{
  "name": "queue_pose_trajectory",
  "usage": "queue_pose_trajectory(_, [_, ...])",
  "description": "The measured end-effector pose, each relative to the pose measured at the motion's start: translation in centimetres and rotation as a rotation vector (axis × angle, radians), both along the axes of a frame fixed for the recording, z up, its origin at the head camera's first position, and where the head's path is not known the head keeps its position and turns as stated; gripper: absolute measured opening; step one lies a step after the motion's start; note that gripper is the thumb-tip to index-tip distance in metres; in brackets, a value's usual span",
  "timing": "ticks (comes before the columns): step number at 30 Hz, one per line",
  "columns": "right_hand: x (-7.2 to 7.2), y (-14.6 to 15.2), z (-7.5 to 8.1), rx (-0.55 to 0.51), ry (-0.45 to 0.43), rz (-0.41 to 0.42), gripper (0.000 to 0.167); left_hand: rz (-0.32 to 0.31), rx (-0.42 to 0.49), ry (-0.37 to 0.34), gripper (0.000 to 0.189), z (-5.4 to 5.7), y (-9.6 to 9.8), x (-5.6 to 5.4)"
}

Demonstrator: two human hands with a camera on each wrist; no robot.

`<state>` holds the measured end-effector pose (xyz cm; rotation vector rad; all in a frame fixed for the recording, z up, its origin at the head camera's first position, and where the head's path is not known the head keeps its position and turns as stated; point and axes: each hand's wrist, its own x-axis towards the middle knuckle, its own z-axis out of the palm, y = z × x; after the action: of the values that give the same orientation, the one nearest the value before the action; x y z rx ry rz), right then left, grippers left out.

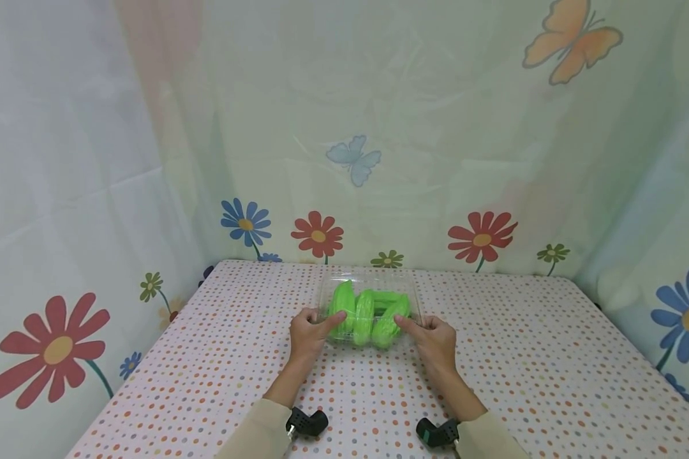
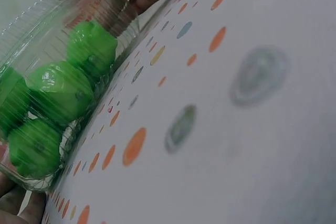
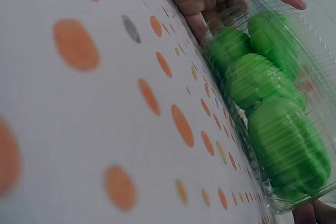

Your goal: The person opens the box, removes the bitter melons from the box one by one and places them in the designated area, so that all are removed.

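A clear plastic clamshell box holds several bright green, ribbed, vegetable-shaped pieces. At its left side my left hand grips the box, the thumb over the front edge. The right hand grips the opposite side in the same way. Both wrist views show the box low over the tabletop, its lid appearing closed over the green pieces. The other fingers of each hand are partly hidden behind and under the box.
The table is covered with a white cloth patterned with coloured dots. Behind and beside it hangs a fabric backdrop printed with flowers and butterflies. Black devices are worn at both wrists, below beige sleeves.
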<state>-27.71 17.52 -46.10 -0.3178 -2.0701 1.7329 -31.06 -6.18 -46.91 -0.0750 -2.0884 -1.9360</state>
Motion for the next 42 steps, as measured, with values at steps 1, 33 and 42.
queue_pose_trajectory(1, [0.0, 0.0, 0.0, 0.006, -0.002, -0.009, 0.059, -0.003, 0.0, 0.005, 0.067, 0.0, 0.0, 0.0])
queue_pose_trajectory(33, [0.9, 2.2, 3.1, 0.416, -0.098, 0.188, 0.051, -0.016, -0.411, 0.018, 0.057, 2.5, -2.4, 0.9])
queue_pose_trajectory(42, [0.1, 3.7, 4.8, 0.416, -0.051, 0.259, 0.072, -0.025, -0.524, 0.048, 0.071, 3.4, -3.6, 0.2])
